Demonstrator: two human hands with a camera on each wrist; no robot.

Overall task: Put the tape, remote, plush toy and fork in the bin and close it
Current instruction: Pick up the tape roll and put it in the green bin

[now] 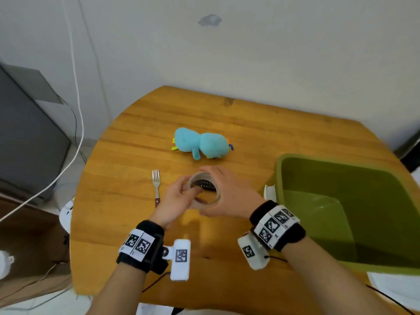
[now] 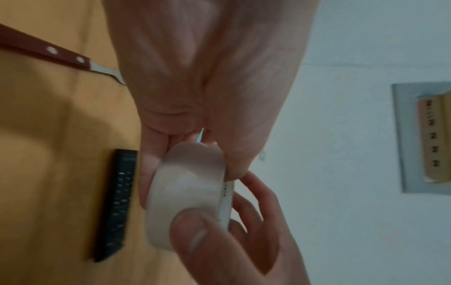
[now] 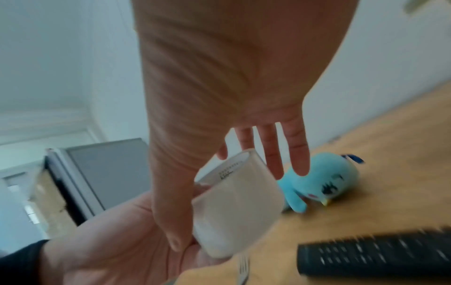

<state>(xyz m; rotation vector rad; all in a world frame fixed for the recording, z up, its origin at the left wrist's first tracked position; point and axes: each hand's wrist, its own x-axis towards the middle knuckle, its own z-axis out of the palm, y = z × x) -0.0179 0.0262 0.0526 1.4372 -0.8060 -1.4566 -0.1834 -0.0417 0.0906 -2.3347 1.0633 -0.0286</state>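
Note:
Both hands hold a beige tape roll (image 1: 211,202) just above the table's middle. My left hand (image 1: 189,190) pinches its left rim with fingers inside the hole. My right hand (image 1: 223,189) grips the right side, its thumb (image 2: 195,241) on the outer face. The black remote (image 2: 117,202) lies on the table under the roll. A blue plush toy (image 1: 201,143) lies beyond it. The fork (image 1: 156,183), with a red-brown handle, lies to the left. An open green bin (image 1: 279,178) stands at the right.
The round wooden table (image 1: 127,223) stands against a white wall. A white part (image 1: 270,192) is at the bin's left rim. A dark cabinet (image 1: 29,144) and cables stand left of the table.

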